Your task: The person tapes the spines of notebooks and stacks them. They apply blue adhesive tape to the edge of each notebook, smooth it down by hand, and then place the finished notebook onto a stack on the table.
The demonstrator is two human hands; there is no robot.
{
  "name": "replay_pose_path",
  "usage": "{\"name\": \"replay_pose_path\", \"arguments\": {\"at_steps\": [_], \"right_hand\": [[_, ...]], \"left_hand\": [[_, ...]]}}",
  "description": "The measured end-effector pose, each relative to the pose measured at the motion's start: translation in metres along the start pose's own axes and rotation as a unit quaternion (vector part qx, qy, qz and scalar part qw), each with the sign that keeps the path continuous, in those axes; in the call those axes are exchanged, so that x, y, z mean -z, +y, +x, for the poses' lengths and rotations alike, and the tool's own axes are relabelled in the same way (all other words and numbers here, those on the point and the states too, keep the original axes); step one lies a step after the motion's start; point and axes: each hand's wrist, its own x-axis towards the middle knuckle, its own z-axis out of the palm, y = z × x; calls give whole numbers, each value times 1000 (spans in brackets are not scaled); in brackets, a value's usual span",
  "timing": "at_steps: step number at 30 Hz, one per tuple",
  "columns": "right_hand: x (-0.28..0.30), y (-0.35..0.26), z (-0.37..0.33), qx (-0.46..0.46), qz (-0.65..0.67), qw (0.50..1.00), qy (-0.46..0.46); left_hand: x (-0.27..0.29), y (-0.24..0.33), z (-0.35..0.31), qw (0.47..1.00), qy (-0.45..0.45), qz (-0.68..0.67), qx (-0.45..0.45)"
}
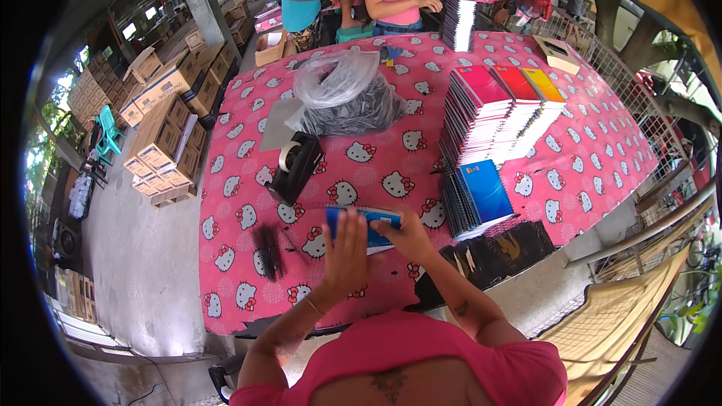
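Observation:
A blue notebook lies on the pink patterned tablecloth right in front of me. My left hand rests across its left part, fingers stretched out and flat. At the notebook's right end, my right hand grips the edge, thumb on the cover. Thin dark spiral wire shows along the far edge; how far it is threaded I cannot tell. Left of my hands is a small bunch of black spiral binding coils. To the right stands a stack of blue spiral notebooks.
Beyond my hands are a black tape dispenser and a clear plastic bag of dark coils. Tall notebook stacks stand far right, near a black flattened piece at the table edge. Two people work behind; cartons sit left.

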Motion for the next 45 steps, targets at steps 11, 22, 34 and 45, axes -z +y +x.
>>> {"name": "replay_pose_path", "arguments": {"at_steps": [11, 22, 34, 45], "right_hand": [[-6, 25, -3, 46, 4, 999, 1], [6, 57, -2, -30, 31, 998, -36], [2, 60, -11, -40, -15, 999, -15], [5, 54, -4, -28, -78, 996, -40]], "left_hand": [[21, 5, 40, 1000, -6, 2, 7], [-21, 6, -4, 996, -75, -7, -41], [-8, 13, 21, 997, -48, -57, -2], [-3, -11, 39, 990, 32, -114, -82]]}}
